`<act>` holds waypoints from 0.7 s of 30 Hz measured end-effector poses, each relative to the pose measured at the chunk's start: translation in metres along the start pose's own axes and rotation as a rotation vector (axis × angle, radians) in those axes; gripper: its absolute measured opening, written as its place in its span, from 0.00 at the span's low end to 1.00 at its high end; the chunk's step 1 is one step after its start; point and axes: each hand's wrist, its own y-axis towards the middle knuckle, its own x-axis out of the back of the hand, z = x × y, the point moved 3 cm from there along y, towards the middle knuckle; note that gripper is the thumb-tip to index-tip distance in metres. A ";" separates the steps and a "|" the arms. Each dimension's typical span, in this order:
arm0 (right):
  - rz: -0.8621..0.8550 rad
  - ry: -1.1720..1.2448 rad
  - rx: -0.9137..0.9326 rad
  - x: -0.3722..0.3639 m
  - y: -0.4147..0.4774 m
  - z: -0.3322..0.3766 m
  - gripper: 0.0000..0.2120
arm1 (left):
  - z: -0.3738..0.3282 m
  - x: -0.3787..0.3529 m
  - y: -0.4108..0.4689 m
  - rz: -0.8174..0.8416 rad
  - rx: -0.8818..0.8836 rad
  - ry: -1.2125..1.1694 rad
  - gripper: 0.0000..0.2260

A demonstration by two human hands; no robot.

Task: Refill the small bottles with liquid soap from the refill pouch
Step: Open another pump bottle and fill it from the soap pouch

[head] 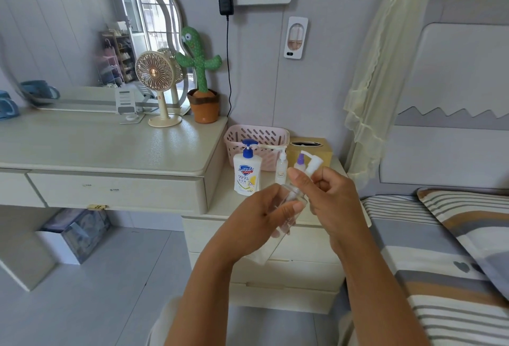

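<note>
My left hand (264,213) grips a small clear bottle (286,207), tilted, in front of the nightstand. My right hand (327,194) holds the bottle's white pump top (312,165) at its neck. On the nightstand (225,202) behind stand a white soap bottle with a blue pump (247,173), a small clear bottle with a white pump (281,168) and a small bottle with a purple cap (299,161), partly hidden by my right hand. No refill pouch is in sight.
A pink basket (256,139) and a tissue box (309,150) stand at the nightstand's back. A dresser (110,147) to the left carries a fan (158,89), a toy cactus (202,75) and a mirror. A bed (440,235) lies at the right.
</note>
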 end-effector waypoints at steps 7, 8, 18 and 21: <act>0.065 0.014 0.053 0.003 -0.006 0.003 0.25 | -0.003 -0.003 -0.006 0.106 0.027 -0.174 0.15; 0.080 0.002 0.071 0.004 -0.006 0.005 0.25 | -0.004 -0.002 -0.007 0.116 0.029 -0.223 0.16; 0.028 -0.006 0.000 0.005 -0.002 0.005 0.23 | -0.005 0.000 0.004 -0.031 -0.006 -0.061 0.13; 0.016 0.013 -0.058 0.006 -0.002 0.000 0.23 | 0.001 -0.002 0.005 -0.053 0.014 -0.059 0.12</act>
